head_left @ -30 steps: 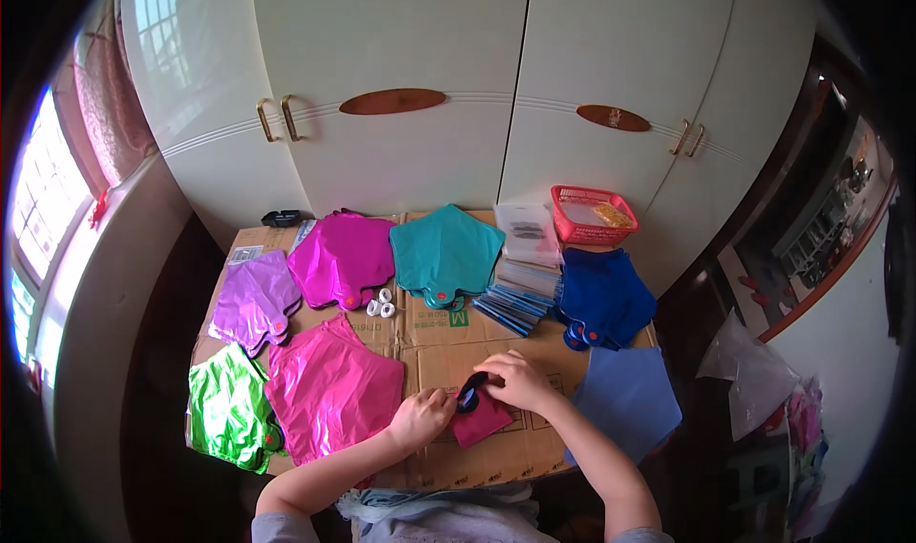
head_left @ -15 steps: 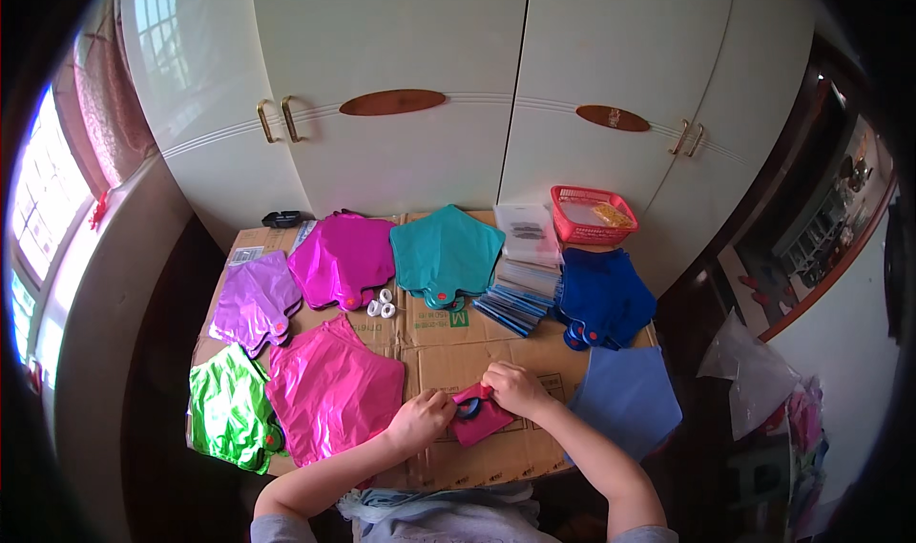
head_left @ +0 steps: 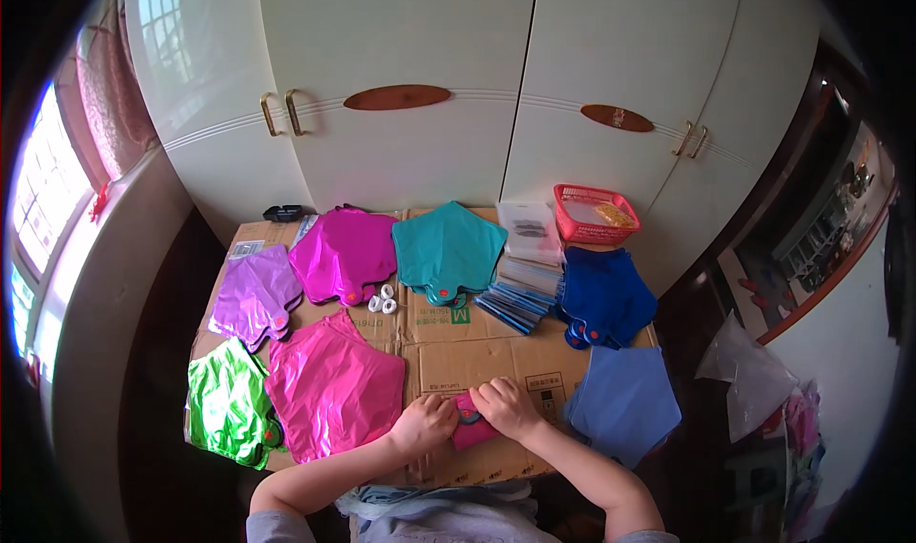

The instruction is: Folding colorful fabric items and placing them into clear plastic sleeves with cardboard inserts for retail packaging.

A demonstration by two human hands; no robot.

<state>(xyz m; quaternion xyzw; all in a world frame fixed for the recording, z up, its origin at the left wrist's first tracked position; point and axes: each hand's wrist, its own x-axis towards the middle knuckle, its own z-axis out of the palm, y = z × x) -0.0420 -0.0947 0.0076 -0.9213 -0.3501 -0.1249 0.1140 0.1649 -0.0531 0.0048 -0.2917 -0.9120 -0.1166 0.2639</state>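
Close to the table's front edge, my left hand [head_left: 425, 424] and my right hand [head_left: 504, 409] both grip a small folded piece of shiny pink material [head_left: 474, 435]. A dark curved band [head_left: 468, 415] shows on its upper part, between my hands. My fingers are closed at its two upper sides and cover much of it. Left of my hands lies a large shiny pink piece of the same sort [head_left: 339, 386]. A flat pale-blue piece [head_left: 625, 400] lies to the right of my right forearm.
Cardboard [head_left: 458, 362] covers the table. Around it lie shiny green [head_left: 229, 400], lilac [head_left: 253, 295], magenta [head_left: 343, 252], teal [head_left: 448, 247] and dark-blue [head_left: 606, 295] pieces. White rings [head_left: 382, 300], a stack of flat packets [head_left: 520, 295] and a red basket [head_left: 582, 228] stand among them.
Both hands have come down flatter over the folded pink piece. My right hand has dropped slightly, and more of the piece and its dark band is covered.
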